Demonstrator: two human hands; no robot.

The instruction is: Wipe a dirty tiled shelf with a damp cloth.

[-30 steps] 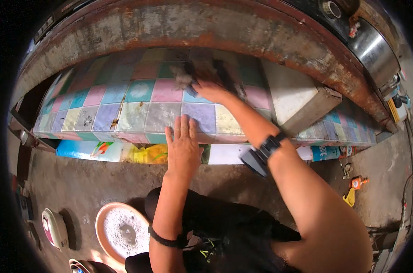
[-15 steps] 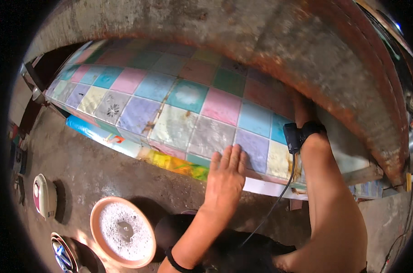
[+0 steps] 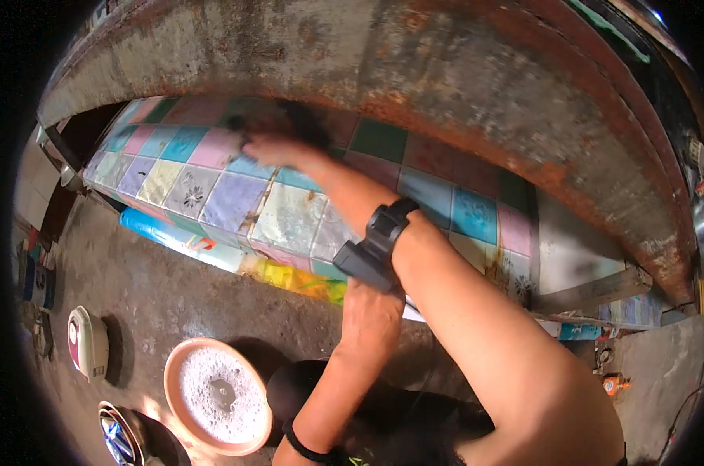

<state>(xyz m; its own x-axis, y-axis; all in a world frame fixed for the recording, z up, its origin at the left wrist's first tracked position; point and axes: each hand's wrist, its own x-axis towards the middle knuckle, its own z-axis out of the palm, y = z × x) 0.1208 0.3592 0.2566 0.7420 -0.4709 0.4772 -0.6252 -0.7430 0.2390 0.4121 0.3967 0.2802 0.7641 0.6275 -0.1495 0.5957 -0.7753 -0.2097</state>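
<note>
While bent toward the tiled shelf (image 3: 290, 213), extends right hand (image 3: 273, 147) well forward and to the left, arm nearly straight, back of hand upward, fingers toward the far tiles. Smeared by motion blur; cannot tell whether spread wide, curled, or holding something. Just beside the knuckles, a dark blurred patch (image 3: 304, 124), too smeared to identify.

Keeps left hand (image 3: 371, 311) at the shelf's front edge, forearm rising from below, under the crossing right arm. Fingers hidden behind the dark wrist device (image 3: 387, 225) on the right wrist; cannot tell whether open or closed. On the left wrist, a black band (image 3: 299, 443).

Around both: shelf faced with pink, blue, teal, cream and lilac squares, stained brown along some joints, set low beneath a rough concrete slab (image 3: 290, 58) with rust-coloured edge. At the right, a pale board (image 3: 573, 245). Below the front edge, a brightly printed sheet (image 3: 286, 279), blue through yellow.

On the grey-brown floor (image 3: 135, 256), to the left: a peach basin (image 3: 171, 388) of foamy liquid, a white rounded appliance (image 3: 93, 346) with maroon panel, a round vessel (image 3: 137, 423) with something blue and white inside. Far right, a small orange container (image 3: 617, 386).
</note>
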